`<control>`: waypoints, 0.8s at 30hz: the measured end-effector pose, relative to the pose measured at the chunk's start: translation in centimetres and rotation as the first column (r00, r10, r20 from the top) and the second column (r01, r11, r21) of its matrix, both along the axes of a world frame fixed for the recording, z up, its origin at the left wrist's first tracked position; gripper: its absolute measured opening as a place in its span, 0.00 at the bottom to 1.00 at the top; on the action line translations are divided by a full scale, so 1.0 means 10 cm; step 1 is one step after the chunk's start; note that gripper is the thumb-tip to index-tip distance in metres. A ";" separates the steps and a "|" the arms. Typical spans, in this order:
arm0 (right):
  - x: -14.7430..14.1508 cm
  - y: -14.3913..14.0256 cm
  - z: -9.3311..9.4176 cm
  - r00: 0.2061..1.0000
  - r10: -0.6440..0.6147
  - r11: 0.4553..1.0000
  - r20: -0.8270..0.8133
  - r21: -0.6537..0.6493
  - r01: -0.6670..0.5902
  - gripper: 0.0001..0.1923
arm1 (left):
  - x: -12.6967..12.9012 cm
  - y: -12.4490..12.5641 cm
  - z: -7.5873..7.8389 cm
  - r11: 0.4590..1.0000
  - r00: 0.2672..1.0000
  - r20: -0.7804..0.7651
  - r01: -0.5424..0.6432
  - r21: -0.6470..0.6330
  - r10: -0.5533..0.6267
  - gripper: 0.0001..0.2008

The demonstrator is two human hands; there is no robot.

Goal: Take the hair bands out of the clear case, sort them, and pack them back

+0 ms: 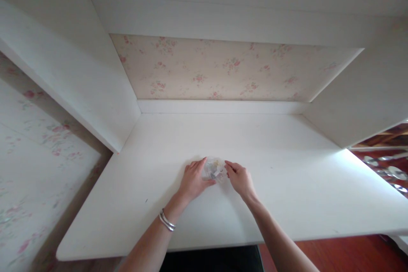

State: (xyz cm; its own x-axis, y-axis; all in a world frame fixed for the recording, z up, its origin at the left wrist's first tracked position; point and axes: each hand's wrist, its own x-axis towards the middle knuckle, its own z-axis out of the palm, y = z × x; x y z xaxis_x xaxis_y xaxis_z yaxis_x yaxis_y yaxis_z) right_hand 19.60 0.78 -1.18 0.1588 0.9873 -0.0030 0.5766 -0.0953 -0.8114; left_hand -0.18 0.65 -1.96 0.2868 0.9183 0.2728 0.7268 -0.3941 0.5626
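A small clear plastic container (pixel 214 169) with several tiny items inside sits on the white desk (pixel 280 204). Whether it is a box or a bag, I cannot tell. My left hand (pixel 193 180) wraps its left side, fingers at the far edge and thumb at the near edge. At the container's right edge, my right hand (pixel 239 178) is closed in a pinch, thumb against the index finger. What lies between those fingertips is too small to make out.
White side panels (pixel 95 76) rise left and right of the desk, with a shelf (pixel 223 12) above. Flowered wallpaper (pixel 207 68) covers the back. A small dark sliver (pixel 146 200) lies left on the desktop. A black seat (pixel 212 259) is at the front edge.
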 end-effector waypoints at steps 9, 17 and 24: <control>-0.09 -0.07 0.20 0.970 0.060 0.997 0.237 0.028 -0.069 0.16 | 0.02 -0.02 0.00 1.000 1.000 -0.018 -0.002 0.002 0.002 0.40; -0.07 -0.11 0.22 0.953 0.087 0.996 0.289 -0.007 -0.088 0.17 | -0.01 -0.02 0.06 0.999 0.998 -0.055 0.042 -0.032 -0.044 0.39; -0.07 -0.08 0.21 0.947 0.086 0.996 0.309 0.001 -0.090 0.16 | -0.01 -0.02 0.09 0.998 0.998 -0.045 0.043 -0.051 -0.045 0.38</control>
